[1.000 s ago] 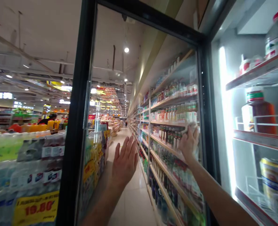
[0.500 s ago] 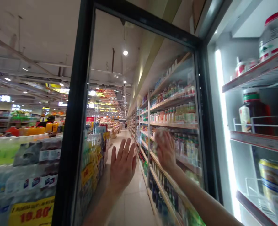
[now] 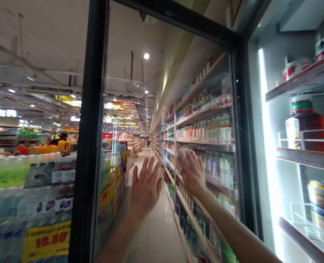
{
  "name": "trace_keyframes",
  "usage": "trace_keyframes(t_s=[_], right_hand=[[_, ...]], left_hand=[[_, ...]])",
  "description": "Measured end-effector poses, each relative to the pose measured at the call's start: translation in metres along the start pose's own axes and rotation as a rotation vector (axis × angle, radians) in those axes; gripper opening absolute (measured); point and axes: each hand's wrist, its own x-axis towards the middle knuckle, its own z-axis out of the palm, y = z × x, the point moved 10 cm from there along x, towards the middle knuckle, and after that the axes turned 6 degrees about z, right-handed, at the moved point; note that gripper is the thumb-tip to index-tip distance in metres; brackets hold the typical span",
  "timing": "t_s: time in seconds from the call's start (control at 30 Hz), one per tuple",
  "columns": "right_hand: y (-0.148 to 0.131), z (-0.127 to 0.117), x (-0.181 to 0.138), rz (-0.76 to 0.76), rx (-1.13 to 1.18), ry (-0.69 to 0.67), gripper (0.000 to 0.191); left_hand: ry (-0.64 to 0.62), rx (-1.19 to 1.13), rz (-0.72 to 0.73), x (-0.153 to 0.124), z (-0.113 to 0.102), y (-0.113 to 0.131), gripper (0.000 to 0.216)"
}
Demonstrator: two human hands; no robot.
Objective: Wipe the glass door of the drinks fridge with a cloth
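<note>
The black-framed glass cooler door (image 3: 162, 109) stands swung open and serves as the reference for all positions below.

Left hand (image 3: 146, 186): fingers spread, palm flat against the glass near the pane's lower centre. This placement appears to brace the door so that it does not swing under pressure.

Right hand (image 3: 192, 173): fingers curled over a crumpled white cloth (image 3: 181, 157), pressing it to the glass right of the left hand, toward the hinge side. The flat pressure suits wiping the pane.

Right of the door, the lit cooler cabinet (image 3: 268, 146) is open. Its white wire-fronted shelves (image 3: 304, 155) hold a dark red juice bottle with a green cap (image 3: 306, 126), red-capped white containers above and a blue-and-yellow labelled can (image 3: 322, 204) below.

Seen through the glass, long store shelves (image 3: 203, 142) carry rows of bottled drinks. Left of the door frame, stacked packs of bottled water (image 3: 30, 190) bear a yellow price sign (image 3: 45, 241).
</note>
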Motion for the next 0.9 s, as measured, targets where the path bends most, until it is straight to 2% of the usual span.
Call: trace_keyframes(t_s=[0.07,0.1,0.13,0.17,0.23,0.27,0.3,0.33,0.4,0.43,0.47,0.57,0.6,0.63,0.73,0.77,0.8,0.9], right_hand=[[0.044,-0.018,0.002,0.321,-0.051,0.173,0.048],[0.059,-0.024,0.000,0.430,-0.062,0.224,0.049],[0.063,-0.024,0.001,0.451,-0.059,0.224,0.050],[0.055,-0.019,0.004,0.375,-0.041,0.170,0.050],[0.022,0.000,0.006,0.080,0.005,-0.013,0.050],[0.011,0.005,0.004,-0.020,0.014,-0.068,0.051],[0.011,0.005,0.003,-0.027,0.008,-0.066,0.050],[0.021,0.000,0.005,0.059,-0.012,-0.007,0.050],[0.054,-0.019,0.004,0.349,-0.058,0.176,0.050],[0.062,-0.024,0.002,0.421,-0.062,0.222,0.050],[0.060,-0.022,0.004,0.393,-0.046,0.208,0.051],[0.017,-0.002,0.007,-0.029,0.042,-0.006,0.050],[0.011,-0.001,0.004,-0.105,0.052,-0.028,0.049],[0.015,-0.004,0.004,-0.086,0.044,0.003,0.048],[0.058,-0.026,0.003,0.309,-0.040,0.241,0.047],[0.063,-0.028,0.001,0.390,-0.057,0.263,0.047],[0.058,-0.024,0.003,0.384,-0.059,0.229,0.048],[0.009,0.001,0.007,0.024,0.005,-0.031,0.048]], left_hand=[[-0.002,0.004,0.003,0.001,-0.001,0.001,0.045],[0.003,0.008,0.003,0.001,-0.002,0.001,0.044],[0.008,0.011,0.002,0.001,-0.002,0.001,0.044],[0.011,0.011,0.002,0.001,-0.003,0.001,0.044],[0.012,-0.001,0.000,0.001,-0.003,0.001,0.045],[0.010,-0.006,-0.001,0.001,-0.002,0.001,0.046],[0.009,-0.012,-0.001,0.001,-0.002,0.001,0.047],[0.011,-0.015,0.000,0.001,-0.002,0.001,0.047],[0.017,-0.014,-0.004,0.000,-0.002,0.001,0.046],[0.019,-0.014,-0.007,0.000,-0.002,0.001,0.046],[0.021,-0.015,-0.008,0.000,-0.003,0.001,0.045],[0.026,-0.023,-0.010,0.001,-0.003,0.000,0.042],[0.029,-0.024,-0.009,0.001,-0.004,0.001,0.041],[0.029,-0.024,-0.007,0.001,-0.004,0.001,0.040],[0.032,-0.012,0.000,0.002,-0.005,0.002,0.039],[0.030,-0.010,0.003,0.002,-0.005,0.002,0.038],[0.028,-0.010,0.005,0.002,-0.005,0.002,0.038],[0.023,-0.014,-0.004,0.002,-0.005,0.002,0.038]])
